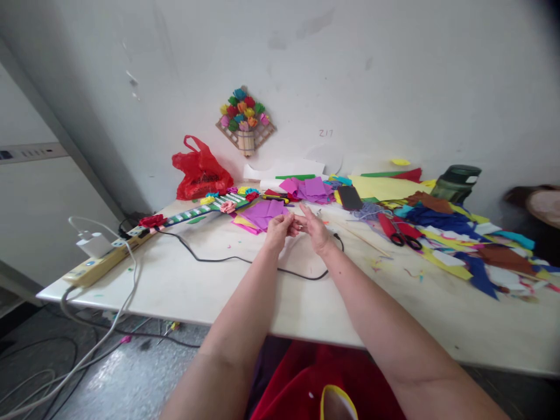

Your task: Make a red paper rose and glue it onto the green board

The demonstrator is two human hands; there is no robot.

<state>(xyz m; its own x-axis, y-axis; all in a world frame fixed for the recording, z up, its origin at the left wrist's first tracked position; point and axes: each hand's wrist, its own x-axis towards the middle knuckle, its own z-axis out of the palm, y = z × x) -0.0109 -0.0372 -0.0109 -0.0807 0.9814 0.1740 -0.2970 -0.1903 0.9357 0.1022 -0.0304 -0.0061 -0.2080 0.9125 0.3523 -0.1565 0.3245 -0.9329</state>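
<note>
Over the middle of a pale wooden table (pixel 245 291), I see both bare arms stretched forward and the two hands meeting just above the surface. My view shows the left hand (pixel 279 229) curled with its fingers pinched toward the right hand (pixel 314 228), whose fingers are part open and angled to the left; their fingertips touch or nearly touch, and whatever small thing sits between them is too small for me to tell. Just beyond the left hand lies a stack of purple paper squares (pixel 262 213), resting on pink and yellow sheets. A black cable (pixel 219 258) snakes across the table below the hands. To the right, red-handled scissors (pixel 396 230) lie near a spread of coloured paper scraps (pixel 464 245), with a dark phone (pixel 349 198) behind them and a dark green bottle (pixel 455 182) against the wall. To the left, a red plastic bag (pixel 200 170) stands by the wall, and a power strip (pixel 98 262) with a white charger (pixel 94 244) sits at the table's edge. A paper flower bouquet (pixel 245 119) hangs on the wall
</note>
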